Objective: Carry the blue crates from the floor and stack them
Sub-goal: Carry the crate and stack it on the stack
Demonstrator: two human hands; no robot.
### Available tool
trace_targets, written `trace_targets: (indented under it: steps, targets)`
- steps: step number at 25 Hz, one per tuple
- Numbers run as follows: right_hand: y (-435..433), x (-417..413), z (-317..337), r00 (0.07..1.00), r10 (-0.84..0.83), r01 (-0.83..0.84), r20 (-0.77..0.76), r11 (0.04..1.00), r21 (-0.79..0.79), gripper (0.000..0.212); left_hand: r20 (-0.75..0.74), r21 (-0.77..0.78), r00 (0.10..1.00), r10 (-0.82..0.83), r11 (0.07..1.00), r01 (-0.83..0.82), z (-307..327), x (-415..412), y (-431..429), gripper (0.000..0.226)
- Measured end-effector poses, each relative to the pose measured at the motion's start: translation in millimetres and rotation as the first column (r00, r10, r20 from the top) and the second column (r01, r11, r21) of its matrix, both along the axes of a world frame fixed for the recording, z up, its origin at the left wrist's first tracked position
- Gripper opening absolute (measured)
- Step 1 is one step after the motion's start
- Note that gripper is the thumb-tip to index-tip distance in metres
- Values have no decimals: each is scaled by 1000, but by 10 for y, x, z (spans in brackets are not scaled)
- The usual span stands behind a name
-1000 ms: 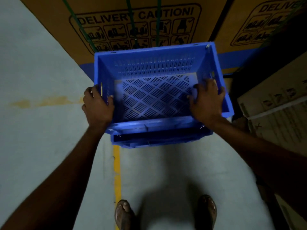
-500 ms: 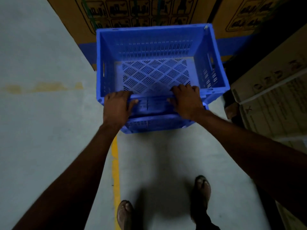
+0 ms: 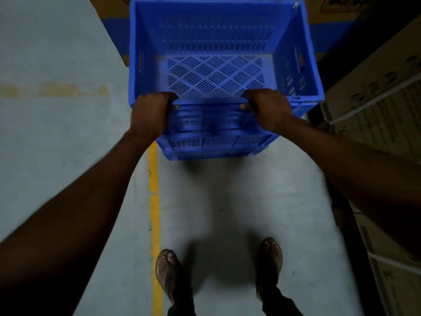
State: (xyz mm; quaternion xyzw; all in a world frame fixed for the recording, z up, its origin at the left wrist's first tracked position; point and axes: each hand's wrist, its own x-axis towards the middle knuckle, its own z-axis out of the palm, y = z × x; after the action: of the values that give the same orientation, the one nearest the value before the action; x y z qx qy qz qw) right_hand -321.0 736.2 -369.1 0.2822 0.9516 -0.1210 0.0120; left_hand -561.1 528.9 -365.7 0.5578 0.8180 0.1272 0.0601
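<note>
Fingers [image 3: 167,96] of the left hand [image 3: 149,116] are curled over the near rim of the top blue crate [image 3: 216,39], their tips hidden inside it, so the hand is clamped on the rim close to its left corner. The right hand [image 3: 270,111] grips the same rim nearer the right corner, its fingers hooked over the edge and its thumb pressed against the outer face of the near wall. Both forearms reach forward and inward from the lower corners of the head view. The crate is upright with its open top toward the camera, and its slotted floor with a diamond pattern is bare. Directly under it a second band of slotted blue plastic shows, the lower blue crate [image 3: 216,145], which stands on the pale floor [image 3: 57,144]; the near walls are blurred, so whether the upper crate is fully seated cannot be told. A yellow line [image 3: 154,201] painted on the floor runs from the bottom edge up to the left near corner of the stack. Two sandalled feet [image 3: 167,270] stand behind the stack, one just right of the line, the other further right. Cardboard boxes [image 3: 378,110] with printed markings stand close on the right, and more cardboard shows behind the crates at the top. A faint yellowish stain [image 3: 54,90] marks the floor to the left.
</note>
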Motion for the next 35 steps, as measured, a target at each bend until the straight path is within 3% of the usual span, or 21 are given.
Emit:
trace_targets:
  steps: [9, 17, 20, 25, 28, 31, 33, 35]
  targets:
    - [-58, 180, -173, 999, 27, -26, -44, 999, 21, 25, 4, 44, 1000, 2, 999, -2, -73, 153, -155, 21]
    - [-137, 57, -116, 989, -51, 33, 136, 991, 132, 33, -123, -56, 992, 5, 998, -12, -232, 88, -62, 18]
    - [-144, 56, -5, 972, -56, 44, 230, 997, 56, 40, -45, -78, 999, 8, 997, -12, -149, 54, -82, 28]
    - [-286, 367, -102, 974, -223, 220, 27, 972, 87, 49, -46, -42, 992, 114, 992, -116, -230, 148, -317, 56]
    - [-260, 247, -41, 963, -260, 254, 76, 964, 81, 49, 125, -90, 968, 216, 974, -206, -115, 110, -146, 54]
    - [-126, 228, 27, 933, -344, 349, 109, 936, -37, 57, 142, 57, 933, 331, 938, -341, -47, -116, -133, 45]
    - [30, 339, 12, 865, -493, 493, 93, 870, 26, 56, 225, 21, 864, 450, 884, -467, -26, -295, -171, 51]
    - [143, 427, -7, 805, -581, 579, 116, 813, 53, 57, 401, -32, 825, 398, 906, -421, -54, -318, -169, 63]
